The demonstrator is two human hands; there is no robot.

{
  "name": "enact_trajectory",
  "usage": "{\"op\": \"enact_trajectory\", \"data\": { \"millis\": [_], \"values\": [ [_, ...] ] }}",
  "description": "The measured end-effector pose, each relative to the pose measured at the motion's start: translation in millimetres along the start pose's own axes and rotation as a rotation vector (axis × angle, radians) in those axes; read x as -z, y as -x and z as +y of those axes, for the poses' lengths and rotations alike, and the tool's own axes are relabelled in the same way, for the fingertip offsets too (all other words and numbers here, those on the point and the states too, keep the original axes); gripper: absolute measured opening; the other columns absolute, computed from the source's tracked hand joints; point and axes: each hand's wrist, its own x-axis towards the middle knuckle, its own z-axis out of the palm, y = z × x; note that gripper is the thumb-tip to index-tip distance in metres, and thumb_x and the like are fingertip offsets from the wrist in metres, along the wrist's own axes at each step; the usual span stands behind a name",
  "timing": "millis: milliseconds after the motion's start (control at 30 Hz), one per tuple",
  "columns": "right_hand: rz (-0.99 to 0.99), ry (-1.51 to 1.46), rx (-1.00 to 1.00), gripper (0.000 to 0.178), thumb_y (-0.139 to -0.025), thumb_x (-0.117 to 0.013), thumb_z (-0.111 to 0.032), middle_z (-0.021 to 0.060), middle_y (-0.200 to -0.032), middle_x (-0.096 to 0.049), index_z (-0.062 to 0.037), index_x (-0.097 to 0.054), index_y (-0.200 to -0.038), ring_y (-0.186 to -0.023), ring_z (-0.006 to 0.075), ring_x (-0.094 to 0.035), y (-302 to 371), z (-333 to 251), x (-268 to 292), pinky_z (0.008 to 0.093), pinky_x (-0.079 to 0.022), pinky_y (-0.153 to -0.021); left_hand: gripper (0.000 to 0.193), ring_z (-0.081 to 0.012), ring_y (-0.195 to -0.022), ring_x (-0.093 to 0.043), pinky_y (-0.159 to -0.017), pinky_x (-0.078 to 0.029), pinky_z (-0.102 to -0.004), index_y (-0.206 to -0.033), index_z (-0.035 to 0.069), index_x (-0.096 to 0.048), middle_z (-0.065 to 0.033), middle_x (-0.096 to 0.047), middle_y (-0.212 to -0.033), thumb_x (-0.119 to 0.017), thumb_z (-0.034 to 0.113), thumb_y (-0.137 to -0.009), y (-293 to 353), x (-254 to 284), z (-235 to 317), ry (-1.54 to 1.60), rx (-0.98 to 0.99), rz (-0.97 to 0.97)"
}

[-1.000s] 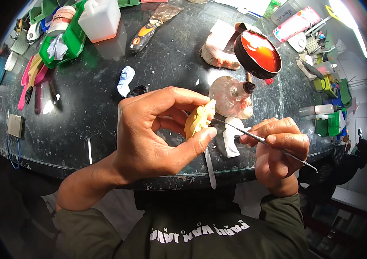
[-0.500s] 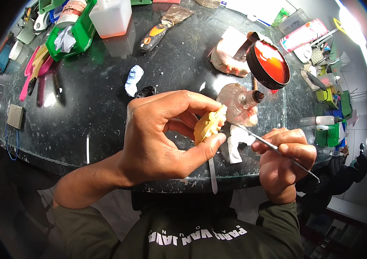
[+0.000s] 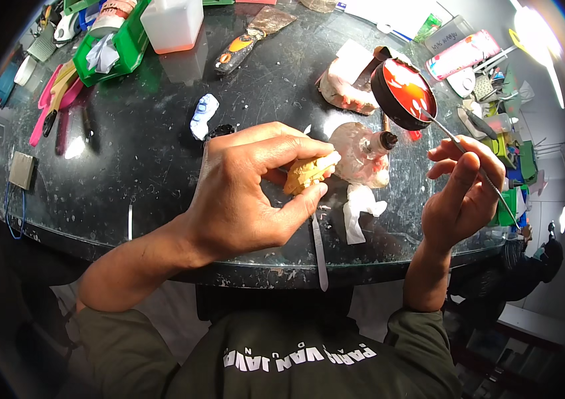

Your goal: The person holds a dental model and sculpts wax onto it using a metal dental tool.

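Note:
Between the thumb and fingers of my left hand (image 3: pixel 232 183) is a small yellow dental cast (image 3: pixel 307 174), partly hidden by the fingers. My right hand (image 3: pixel 460 193) grips a thin metal wax carver (image 3: pixel 447 132). The carver's far tip reaches into the red wax (image 3: pixel 403 81) inside a round dark tin (image 3: pixel 389 103); its other end points down to the right. Just beyond the yellow cast stands a glass spirit lamp (image 3: pixel 359 156) with a dark wick top. Close to the lamp lies a crumpled white tissue (image 3: pixel 360 211).
A metal-handled knife (image 3: pixel 319 256) lies at the front edge. Farther back are a blue-white tooth model (image 3: pixel 203 116), a pinkish dental model (image 3: pixel 345 93), a scraper (image 3: pixel 237 53), a bottle of pink liquid (image 3: pixel 172 26) and a green bin (image 3: pixel 119 60). Tools crowd the right side.
My right hand has moved up and right, bringing the carver's tip from near the lamp into the red wax. My left hand has shifted slightly left with the cast.

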Motion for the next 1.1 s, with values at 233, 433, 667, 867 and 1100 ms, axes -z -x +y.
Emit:
{"op": "enact_trajectory", "data": {
  "millis": [233,433,667,867,1100],
  "values": [
    [0.040,-0.139,0.028,0.030,-0.107,-0.049,-0.028,0.0183,-0.093,-0.060,0.0009,-0.049,-0.110,-0.066,0.0185,-0.063,4,-17,15,0.0244,-0.051,-0.049,0.038,-0.0157,-0.091,-0.072,-0.074,-0.061,-0.0248,-0.114,-0.002,-0.070,-0.0129,-0.072,-0.104,-0.076,-0.006,-0.077,-2,0,6,-0.005,-0.002,-0.005],
    [-0.137,-0.304,-0.013,0.025,-0.104,-0.051,-0.027,0.0160,-0.088,-0.054,-0.0020,-0.048,-0.105,-0.065,0.0241,-0.060,23,-35,7,0.0349,-0.054,-0.053,0.035,-0.0148,-0.090,-0.072,-0.072,-0.061,-0.0250,-0.111,-0.003,-0.070,-0.0124,-0.072,-0.101,-0.078,-0.004,-0.076,-2,4,9,0.020,0.015,-0.017],
    [-0.320,-0.342,-0.017,0.014,-0.097,-0.056,-0.014,0.0172,-0.085,-0.063,-0.0015,-0.058,-0.103,-0.064,0.0249,-0.065,28,-40,10,0.0350,-0.053,-0.055,0.034,-0.0154,-0.087,-0.073,-0.071,-0.061,-0.0248,-0.109,-0.005,-0.069,-0.0138,-0.072,-0.101,-0.078,-0.005,-0.076,0,3,9,0.086,0.004,0.001],
    [-0.353,-0.297,-0.003,0.015,-0.099,-0.056,-0.018,0.0161,-0.087,-0.065,-0.0031,-0.058,-0.103,-0.068,0.0238,-0.067,31,-39,9,0.0355,-0.055,-0.060,0.034,-0.0165,-0.088,-0.073,-0.072,-0.061,-0.0252,-0.109,-0.006,-0.069,-0.0149,-0.072,-0.100,-0.077,-0.005,-0.076,0,3,10,0.100,0.027,-0.023],
    [-0.388,-0.267,-0.007,0.020,-0.101,-0.058,-0.024,0.0156,-0.088,-0.066,-0.0042,-0.057,-0.104,-0.070,0.0230,-0.067,29,-39,8,0.0351,-0.056,-0.061,0.034,-0.0176,-0.089,-0.074,-0.072,-0.062,-0.0259,-0.108,-0.007,-0.068,-0.0158,-0.072,-0.100,-0.077,-0.006,-0.076,0,2,9,0.132,0.029,-0.019]
  ]
}}
